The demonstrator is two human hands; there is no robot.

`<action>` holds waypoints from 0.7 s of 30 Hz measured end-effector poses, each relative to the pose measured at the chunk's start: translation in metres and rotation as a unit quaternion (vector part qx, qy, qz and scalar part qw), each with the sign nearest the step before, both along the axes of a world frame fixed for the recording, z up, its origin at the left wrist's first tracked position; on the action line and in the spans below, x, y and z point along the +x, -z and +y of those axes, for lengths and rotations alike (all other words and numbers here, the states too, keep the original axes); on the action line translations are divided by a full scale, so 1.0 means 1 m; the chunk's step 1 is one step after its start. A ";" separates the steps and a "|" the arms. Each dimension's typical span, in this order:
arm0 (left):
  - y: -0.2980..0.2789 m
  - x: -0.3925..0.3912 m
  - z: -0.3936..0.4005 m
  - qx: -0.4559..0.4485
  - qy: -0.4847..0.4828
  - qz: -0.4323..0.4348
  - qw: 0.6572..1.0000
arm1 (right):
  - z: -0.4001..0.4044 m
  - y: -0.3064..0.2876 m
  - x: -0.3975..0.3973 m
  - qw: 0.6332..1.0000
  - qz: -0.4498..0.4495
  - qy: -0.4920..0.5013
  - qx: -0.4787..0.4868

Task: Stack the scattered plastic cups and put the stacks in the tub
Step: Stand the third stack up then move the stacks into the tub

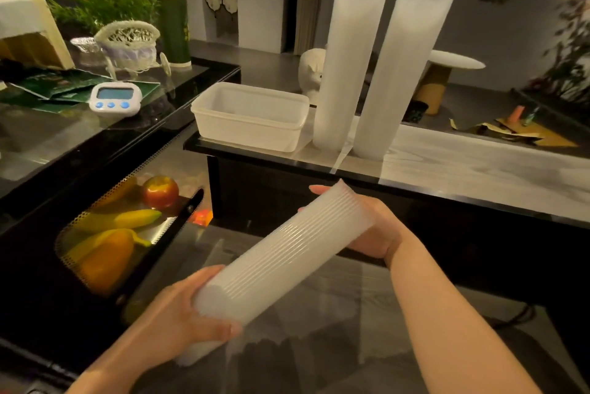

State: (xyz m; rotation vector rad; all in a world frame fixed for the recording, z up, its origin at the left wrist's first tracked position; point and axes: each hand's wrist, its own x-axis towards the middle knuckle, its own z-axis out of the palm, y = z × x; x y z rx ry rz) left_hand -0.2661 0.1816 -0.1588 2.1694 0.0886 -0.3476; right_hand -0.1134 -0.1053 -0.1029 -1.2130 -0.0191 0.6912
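Note:
I hold a long stack of translucent white plastic cups point(281, 253) tilted in the air in front of the table. My left hand point(188, 317) grips its lower, near end. My right hand point(373, 227) cups its upper, far end, with fingertips showing over the rim. A white rectangular plastic tub point(252, 135) sits empty on the table beyond. Two tall cup stacks stand upright right of the tub, one point(348, 65) next to it and the other point(399, 74) further right.
A black glass-topped table point(479, 170) carries the tub and stacks. To the left a lower shelf holds a basket of fruit point(121, 224). A white digital timer point(115, 99), a lace basket point(127, 42) and a plant stand on the left counter.

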 end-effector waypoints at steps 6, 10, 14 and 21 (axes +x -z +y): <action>-0.020 0.021 -0.032 -0.074 -0.005 -0.089 0.993 | -0.009 -0.057 -0.002 0.974 0.011 0.193 0.122; -0.051 0.047 -0.065 -0.128 0.000 -0.104 0.986 | -0.018 -0.076 -0.046 0.958 -0.183 0.187 0.117; -0.088 0.084 -0.107 -0.180 0.015 -0.172 0.968 | -0.004 -0.072 -0.060 0.957 -0.248 0.134 -0.068; -0.153 0.129 -0.147 -0.072 0.078 -0.230 0.967 | -0.060 -0.135 -0.020 0.865 -0.329 0.295 -0.238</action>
